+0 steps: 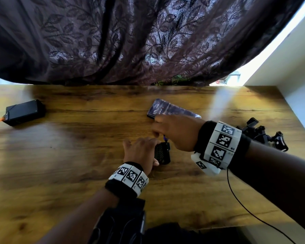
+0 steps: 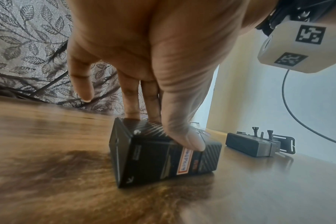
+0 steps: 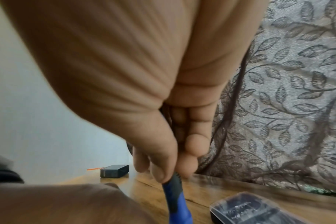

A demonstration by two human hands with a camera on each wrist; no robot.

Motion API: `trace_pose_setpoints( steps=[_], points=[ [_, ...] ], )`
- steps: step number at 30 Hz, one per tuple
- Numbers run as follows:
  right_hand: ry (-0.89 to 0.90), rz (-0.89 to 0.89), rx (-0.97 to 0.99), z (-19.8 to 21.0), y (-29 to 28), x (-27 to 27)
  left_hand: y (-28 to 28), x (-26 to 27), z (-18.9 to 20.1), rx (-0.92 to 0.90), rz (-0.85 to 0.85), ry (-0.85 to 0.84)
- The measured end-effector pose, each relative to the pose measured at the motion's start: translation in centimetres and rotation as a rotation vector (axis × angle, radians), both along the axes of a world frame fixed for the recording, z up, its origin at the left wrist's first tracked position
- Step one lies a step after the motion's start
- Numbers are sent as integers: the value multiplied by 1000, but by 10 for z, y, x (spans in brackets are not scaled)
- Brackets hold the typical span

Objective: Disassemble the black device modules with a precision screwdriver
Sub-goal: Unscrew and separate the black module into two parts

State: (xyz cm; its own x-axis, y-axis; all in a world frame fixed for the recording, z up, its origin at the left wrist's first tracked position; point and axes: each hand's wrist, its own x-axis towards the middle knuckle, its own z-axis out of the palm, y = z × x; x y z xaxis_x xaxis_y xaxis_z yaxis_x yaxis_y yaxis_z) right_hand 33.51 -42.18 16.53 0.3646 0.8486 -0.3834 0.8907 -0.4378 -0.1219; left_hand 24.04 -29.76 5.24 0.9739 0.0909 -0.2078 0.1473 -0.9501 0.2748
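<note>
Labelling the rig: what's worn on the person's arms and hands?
Both hands bare. Left wrist: black cuff under a white band of square black-and-white marker tiles. Right wrist: the same, bigger in view, with a thin black cable trailing off. No sleeves visible.

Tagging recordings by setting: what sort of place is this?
Probably a room in a home, not a workshop: a wooden table stands against a leaf-patterned curtain, with a window behind and a plain wall beside it.
</note>
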Motion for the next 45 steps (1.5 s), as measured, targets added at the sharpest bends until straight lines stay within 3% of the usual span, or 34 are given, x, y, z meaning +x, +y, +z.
trace_pose_setpoints(
  steps=[11,20,24,31,38,45],
  points=[
    [-153,-189,7,1,-18,21,-1,2,2,-35,33,16],
    [-43,-169,75,3,-22,21,-1,-2,4,-82,58,4],
    [-62,-198,93,1,-23,21,-2,-4,6,-98,63,9],
    [-218,-253,-52,5,-23,15,-2,-4,7,-101,72,14],
    [-86,-206,53,0,-29,15,-2,-6,8,-99,67,17],
    [-123,-228,29,0,-22,18,-2,-4,7,-89,61,17]
  ],
)
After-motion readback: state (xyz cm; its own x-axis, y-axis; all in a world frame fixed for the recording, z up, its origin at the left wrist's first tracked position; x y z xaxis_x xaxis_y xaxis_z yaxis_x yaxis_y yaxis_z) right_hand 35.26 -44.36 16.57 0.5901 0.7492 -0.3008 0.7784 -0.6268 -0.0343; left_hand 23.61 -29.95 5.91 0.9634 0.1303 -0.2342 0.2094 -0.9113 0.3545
